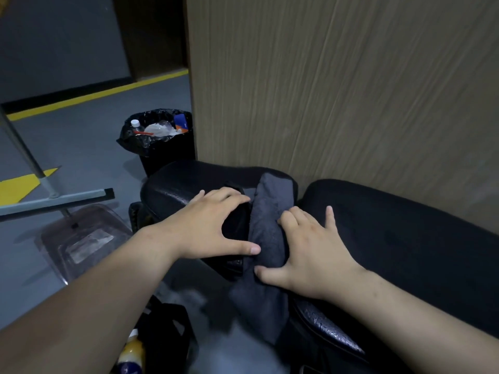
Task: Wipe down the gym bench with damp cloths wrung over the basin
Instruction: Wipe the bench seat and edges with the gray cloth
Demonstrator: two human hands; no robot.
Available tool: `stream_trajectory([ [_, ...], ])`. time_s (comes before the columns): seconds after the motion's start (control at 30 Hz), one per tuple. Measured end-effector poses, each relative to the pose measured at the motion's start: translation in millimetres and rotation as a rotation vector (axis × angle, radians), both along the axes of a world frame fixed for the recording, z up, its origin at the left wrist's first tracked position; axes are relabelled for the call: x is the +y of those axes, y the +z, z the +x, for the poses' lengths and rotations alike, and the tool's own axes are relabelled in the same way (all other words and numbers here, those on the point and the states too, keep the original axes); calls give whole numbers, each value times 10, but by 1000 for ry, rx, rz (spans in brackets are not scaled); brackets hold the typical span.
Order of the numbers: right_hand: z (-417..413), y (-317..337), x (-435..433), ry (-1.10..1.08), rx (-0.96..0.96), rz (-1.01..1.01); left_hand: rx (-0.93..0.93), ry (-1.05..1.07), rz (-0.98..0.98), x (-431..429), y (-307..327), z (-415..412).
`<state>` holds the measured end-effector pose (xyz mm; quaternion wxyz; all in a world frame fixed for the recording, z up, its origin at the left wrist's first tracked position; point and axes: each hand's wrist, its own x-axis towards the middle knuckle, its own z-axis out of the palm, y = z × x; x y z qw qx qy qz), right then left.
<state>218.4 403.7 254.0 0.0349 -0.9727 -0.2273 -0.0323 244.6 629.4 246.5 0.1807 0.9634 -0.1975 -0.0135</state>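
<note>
The black padded gym bench [391, 238] runs from the centre to the right edge, split into a small pad [183, 187] and a long pad. A dark grey cloth [267, 225] lies folded in the gap between the two pads and hangs down toward the floor. My left hand [213, 225] rests on the small pad with fingers spread, its thumb touching the cloth's left edge. My right hand [310, 249] presses on the cloth's right side, fingers bent over the fold and thumb underneath at the cloth's lower part.
A wood-grain panel [337, 90] stands right behind the bench. A black lined trash bin [159, 136] sits to the left. A clear plastic basin [83, 241] is on the grey floor at left, beside a squeegee [54, 201]. A bottle and black bag [151, 344] lie below.
</note>
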Motion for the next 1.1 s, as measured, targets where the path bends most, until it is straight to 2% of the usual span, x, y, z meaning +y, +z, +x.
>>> stream_trajectory([
  [0.2, 453, 74, -132, -188, 123, 264, 19, 34, 17, -58, 19, 11],
  [0.3, 711, 101, -234, -242, 182, 311, 44, 35, 24, -103, 28, 21],
  [0.57, 728, 351, -681, -114, 316, 131, 48, 1, 31, -359, 45, 112],
  [0.67, 499, 383, -988, -95, 325, 53, 54, -26, 30, -470, 35, 140],
  [0.83, -3, 349, -1501, -52, 416, 72, -5, -70, 13, -700, 77, 163],
  [0.97, -286, 433, -1810, 2, 499, 17, -79, -193, -4, -1045, 146, 89],
  [1.1, -512, 485, -2035, -64, 365, 12, -104, -350, -9, -1462, 213, -29],
])
